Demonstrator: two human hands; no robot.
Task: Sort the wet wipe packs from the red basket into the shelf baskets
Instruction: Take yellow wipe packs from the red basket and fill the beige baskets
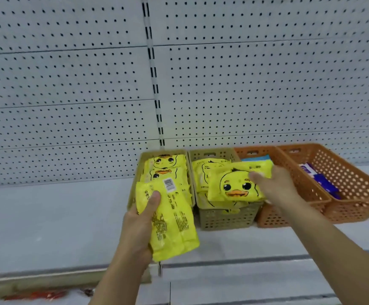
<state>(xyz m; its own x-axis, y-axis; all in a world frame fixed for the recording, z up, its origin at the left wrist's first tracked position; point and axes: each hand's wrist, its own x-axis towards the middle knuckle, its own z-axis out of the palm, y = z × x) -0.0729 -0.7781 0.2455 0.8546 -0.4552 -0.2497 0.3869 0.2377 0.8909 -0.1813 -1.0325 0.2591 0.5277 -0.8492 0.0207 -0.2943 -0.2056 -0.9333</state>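
Note:
My left hand (138,221) grips a yellow wet wipe pack (170,219), back side up with barcode, just in front of the left khaki basket (135,190). That basket holds several yellow duck-face packs (163,166). My right hand (273,186) holds another yellow duck-face pack (234,183) over the second khaki basket (227,219), which is full of similar packs. The red basket shows only as a red sliver (36,294) at the bottom left edge.
Two orange baskets stand to the right: the nearer one (273,219) holds a light blue pack (256,158), the far one (359,194) holds blue-purple packs (322,181). A white pegboard (69,84) backs the grey shelf (47,216). A lower shelf edge runs below.

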